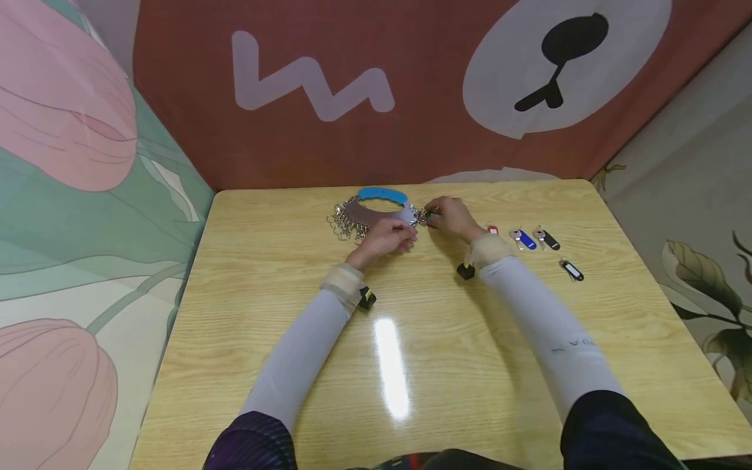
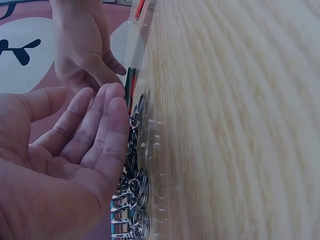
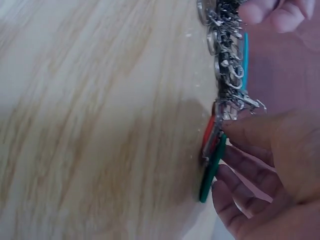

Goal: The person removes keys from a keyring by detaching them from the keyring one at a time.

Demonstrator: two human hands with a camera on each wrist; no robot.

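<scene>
A large metal key holder with a blue grip lies near the table's back edge, many small metal rings and clips hanging along its curved rim. At its right end my right hand pinches a green key tag. A red tag lies close beside the green one, under it in the right wrist view. My left hand is at the holder's front edge, palm turned up and fingers loosely extended, with nothing in it. Metal rings show just beyond its fingers.
Right of my right hand lie a red tag, a blue tag with keys, a black tag with keys and, nearer, another black tag. The wooden table meets a patterned wall covering at the back.
</scene>
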